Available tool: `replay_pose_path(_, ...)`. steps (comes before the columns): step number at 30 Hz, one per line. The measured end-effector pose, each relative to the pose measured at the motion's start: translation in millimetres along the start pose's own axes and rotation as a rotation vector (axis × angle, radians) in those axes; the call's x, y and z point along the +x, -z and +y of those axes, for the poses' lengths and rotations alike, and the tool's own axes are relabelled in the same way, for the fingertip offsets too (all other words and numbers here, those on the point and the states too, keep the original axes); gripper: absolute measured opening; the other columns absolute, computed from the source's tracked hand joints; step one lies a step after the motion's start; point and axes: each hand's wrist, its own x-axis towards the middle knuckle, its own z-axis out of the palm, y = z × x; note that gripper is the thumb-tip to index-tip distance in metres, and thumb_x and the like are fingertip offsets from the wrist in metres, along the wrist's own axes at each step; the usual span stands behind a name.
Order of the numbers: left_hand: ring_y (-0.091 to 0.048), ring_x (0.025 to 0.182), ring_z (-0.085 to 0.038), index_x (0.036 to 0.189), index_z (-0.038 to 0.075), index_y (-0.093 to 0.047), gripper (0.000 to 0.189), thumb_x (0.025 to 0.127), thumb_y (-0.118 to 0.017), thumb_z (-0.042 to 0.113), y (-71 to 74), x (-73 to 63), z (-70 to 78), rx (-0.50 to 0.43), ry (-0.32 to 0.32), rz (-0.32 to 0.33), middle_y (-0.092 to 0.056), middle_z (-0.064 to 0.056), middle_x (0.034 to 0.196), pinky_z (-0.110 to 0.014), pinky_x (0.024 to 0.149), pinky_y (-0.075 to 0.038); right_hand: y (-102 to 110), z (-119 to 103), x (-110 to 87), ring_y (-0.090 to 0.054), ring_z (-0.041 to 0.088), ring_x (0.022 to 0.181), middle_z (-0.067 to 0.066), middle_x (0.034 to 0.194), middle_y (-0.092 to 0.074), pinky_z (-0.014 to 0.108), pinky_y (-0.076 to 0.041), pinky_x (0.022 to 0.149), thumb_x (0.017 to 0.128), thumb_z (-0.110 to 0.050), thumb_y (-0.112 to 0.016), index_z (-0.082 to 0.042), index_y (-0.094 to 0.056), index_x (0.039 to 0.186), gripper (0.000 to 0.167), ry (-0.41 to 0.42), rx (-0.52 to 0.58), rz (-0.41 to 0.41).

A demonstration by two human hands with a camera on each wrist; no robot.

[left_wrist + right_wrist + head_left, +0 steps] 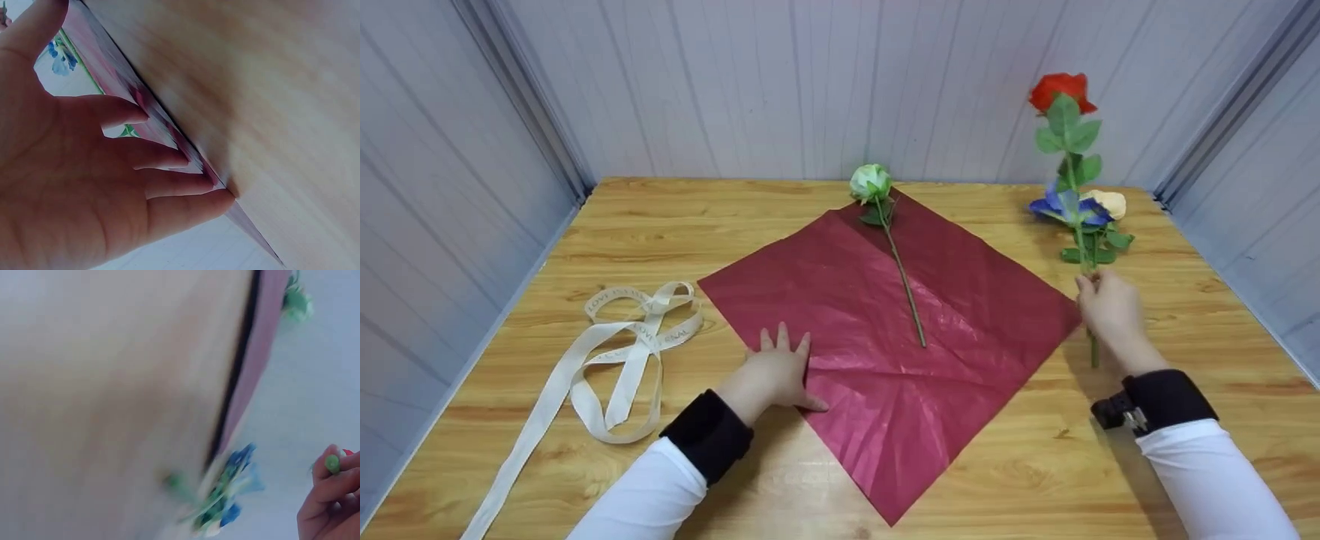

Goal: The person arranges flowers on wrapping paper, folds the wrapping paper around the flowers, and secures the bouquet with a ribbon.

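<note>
My right hand (1112,313) pinches the green stem of a red rose (1062,93) and holds it up at the right of the head view. In the right wrist view the fingers (323,486) close round the stem, whose cut end faces the camera. My left hand (775,375) lies with fingers spread on the left edge of a dark red wrapping sheet (840,300). The left wrist view shows its fingertips (216,197) at the sheet's edge. A pale green-white rose (871,183) lies on the sheet, its stem pointing toward me.
A blue flower (1072,206) and a cream flower (1108,202) lie at the back right of the wooden table (645,217), partly behind the raised stem. A loose cream ribbon (555,390) with printed letters lies looped on the left. Panel walls (750,82) enclose the table's back and sides.
</note>
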Motion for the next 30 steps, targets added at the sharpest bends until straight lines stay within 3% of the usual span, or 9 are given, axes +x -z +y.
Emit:
replay_pose_path(5, -0.008, 0.139, -0.054, 0.151, 0.004, -0.020, 0.108, 0.073, -0.074, 0.056, 0.7, -0.5, -2.6, 0.004, 0.019, -0.007, -0.007, -0.033, 0.153, -0.069, 0.105, -0.017, -16.8, -40.6, 0.0, -0.062, 0.041, 0.073, 0.029, 0.083, -0.065, 0.048, -0.047, 0.067, 0.099, -0.016, -0.045, 0.012, -0.056, 0.104, 0.030, 0.091, 0.075, 0.031)
replay_pose_path(11, -0.008, 0.138, -0.055, 0.150, 0.004, -0.021, 0.108, 0.073, -0.074, 0.056, -0.9, -0.1, -1.2, 0.000, 0.007, 0.002, -0.008, -0.034, 0.152, -0.070, 0.104, -0.019, -42.3, -82.2, -1.6, -0.059, 0.031, 0.061, 0.023, 0.076, -0.063, 0.040, -0.047, 0.060, 0.099, -0.015, -0.047, 0.010, -0.057, 0.100, 0.027, 0.131, 0.090, -0.077)
replay_pose_path(15, -0.008, 0.138, -0.055, 0.150, 0.004, -0.020, 0.107, 0.073, -0.074, 0.055, -2.0, -0.3, 0.0, -0.004, 0.003, 0.000, -0.007, -0.034, 0.152, -0.070, 0.104, -0.020, -62.2, -103.0, -5.1, -0.059, 0.029, 0.064, 0.019, 0.075, -0.061, 0.041, -0.048, 0.064, 0.098, -0.014, -0.049, 0.008, -0.057, 0.095, 0.023, 0.161, 0.078, -0.142)
replay_pose_path(22, -0.007, 0.138, -0.055, 0.150, 0.004, -0.020, 0.107, 0.073, -0.074, 0.055, 0.4, 1.6, 1.9, -0.005, -0.004, 0.002, -0.007, -0.034, 0.152, -0.069, 0.105, -0.019, -87.5, -125.7, -10.6, -0.054, 0.026, 0.064, 0.014, 0.071, -0.056, 0.038, -0.045, 0.061, 0.097, -0.012, -0.051, 0.003, -0.054, 0.083, 0.021, 0.183, 0.030, -0.230)
replay_pose_path(30, -0.007, 0.138, -0.055, 0.150, 0.004, -0.020, 0.107, 0.074, -0.074, 0.054, -1.5, 2.9, 0.6, 0.003, -0.001, -0.004, -0.007, -0.033, 0.153, -0.069, 0.105, -0.020, -101.3, -140.9, -12.8, -0.060, 0.031, 0.071, 0.020, 0.077, -0.062, 0.040, -0.047, 0.065, 0.096, -0.013, -0.052, 0.004, -0.057, 0.083, 0.021, 0.214, -0.035, -0.292)
